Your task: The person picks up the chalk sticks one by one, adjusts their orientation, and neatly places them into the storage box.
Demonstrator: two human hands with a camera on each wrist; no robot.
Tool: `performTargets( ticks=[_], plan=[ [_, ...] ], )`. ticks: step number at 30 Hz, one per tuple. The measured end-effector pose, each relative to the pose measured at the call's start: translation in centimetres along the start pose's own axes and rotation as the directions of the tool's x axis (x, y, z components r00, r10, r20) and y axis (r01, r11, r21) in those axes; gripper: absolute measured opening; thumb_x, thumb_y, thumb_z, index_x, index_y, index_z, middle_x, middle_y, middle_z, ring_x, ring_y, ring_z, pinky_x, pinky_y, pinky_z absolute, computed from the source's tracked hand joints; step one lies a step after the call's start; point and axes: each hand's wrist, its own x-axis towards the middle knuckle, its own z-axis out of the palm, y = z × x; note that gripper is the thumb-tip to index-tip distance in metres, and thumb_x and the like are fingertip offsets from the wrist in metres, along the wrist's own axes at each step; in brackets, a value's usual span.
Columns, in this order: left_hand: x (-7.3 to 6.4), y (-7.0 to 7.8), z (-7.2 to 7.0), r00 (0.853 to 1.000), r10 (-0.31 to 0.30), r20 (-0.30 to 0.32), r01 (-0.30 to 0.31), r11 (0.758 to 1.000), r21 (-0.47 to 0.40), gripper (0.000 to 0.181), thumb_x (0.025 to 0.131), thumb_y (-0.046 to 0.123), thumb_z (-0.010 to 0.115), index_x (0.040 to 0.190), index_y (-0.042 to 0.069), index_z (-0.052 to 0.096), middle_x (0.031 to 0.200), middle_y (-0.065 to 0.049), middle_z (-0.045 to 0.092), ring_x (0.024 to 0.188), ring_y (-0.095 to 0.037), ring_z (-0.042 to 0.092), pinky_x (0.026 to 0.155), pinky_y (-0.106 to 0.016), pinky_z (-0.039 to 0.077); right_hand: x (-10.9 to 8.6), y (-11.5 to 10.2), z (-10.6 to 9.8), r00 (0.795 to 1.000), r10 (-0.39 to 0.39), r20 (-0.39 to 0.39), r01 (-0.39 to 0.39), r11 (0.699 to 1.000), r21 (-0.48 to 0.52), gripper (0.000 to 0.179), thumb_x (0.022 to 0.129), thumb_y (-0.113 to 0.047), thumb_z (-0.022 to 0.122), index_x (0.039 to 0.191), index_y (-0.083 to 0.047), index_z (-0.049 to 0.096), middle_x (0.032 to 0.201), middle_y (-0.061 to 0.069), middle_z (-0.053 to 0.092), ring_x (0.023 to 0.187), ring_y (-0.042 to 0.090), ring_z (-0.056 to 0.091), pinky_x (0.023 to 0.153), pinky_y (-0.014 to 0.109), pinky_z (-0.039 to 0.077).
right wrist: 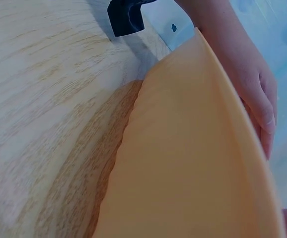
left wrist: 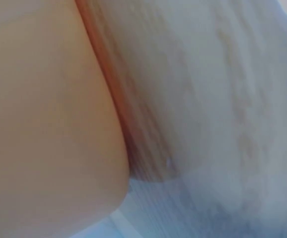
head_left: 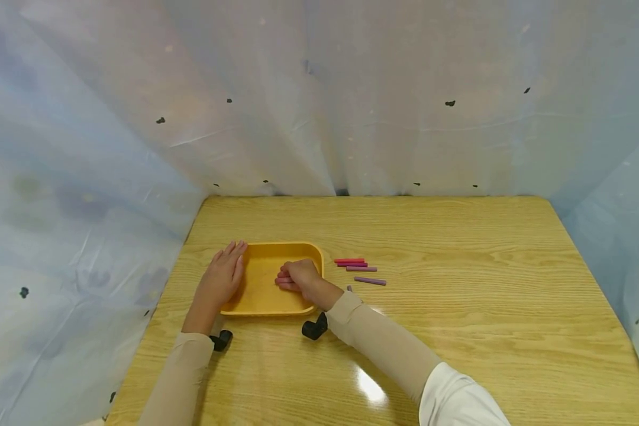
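The yellow tray (head_left: 263,299) sits on a table (head_left: 458,296), the left hand (head_left: 225,278), fingers straight, laid on its left rim. The right hand (head_left: 300,276) is over its right half; whether it grips anything I can't tell. Only the head view shows coloured sticks (head_left: 370,280) just right of the tray.

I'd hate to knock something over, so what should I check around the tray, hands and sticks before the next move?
1. Yellow tray flat on the table: ok.
2. Left hand at the tray's left rim: ok.
3. Right hand within the tray's outline in the head view: ok.
4. Right hand free of any held stick: cannot tell; its fingers could hide one.
5. Four coloured sticks on the table, apart from the tray: ok.
6. Every stick fully visible: not ok; the beige right sleeve seems to cover part of another.
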Motion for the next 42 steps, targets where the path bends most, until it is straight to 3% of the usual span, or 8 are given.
performTargets(
  ticks=[25,37,42],
  plan=[
    [-0.07,-0.19,0.2,1.0,-0.008,0.013,0.009,1.0,-0.018,0.043,0.1,0.016,0.04,0.141,0.004,0.039,0.143,-0.014,0.038,0.135,-0.031,0.029,0.109,-0.049,0.019,-0.34,0.16,0.04,0.995,-0.076,0.062,0.078,0.996,-0.031,0.032,0.094,-0.011,0.05,0.116,0.01,0.059,0.104,0.021,0.065,0.089,0.026,0.067,0.077,0.033,0.054],
    [0.0,-0.23,0.24,1.0,-0.021,0.021,0.021,1.0,-0.013,0.043,0.1,0.016,0.04,0.141,0.005,0.04,0.143,-0.013,0.039,0.134,-0.031,0.03,0.11,-0.048,0.018,-0.73,0.09,0.18,0.987,-0.13,0.099,0.128,0.991,0.028,0.033,0.096,-0.011,0.049,0.117,0.013,0.057,0.109,0.028,0.061,0.093,0.031,0.066,0.083,0.04,0.05],
    [0.06,-0.41,0.28,1.0,-0.018,0.011,0.018,1.0,-0.019,0.043,0.1,0.016,0.04,0.141,0.005,0.04,0.143,-0.014,0.039,0.134,-0.031,0.03,0.111,-0.047,0.017,-0.43,0.23,0.16,0.979,-0.168,0.115,0.164,0.986,0.039,0.034,0.096,-0.012,0.049,0.118,0.012,0.057,0.107,0.026,0.063,0.087,0.025,0.068,0.08,0.037,0.052]
  ],
)
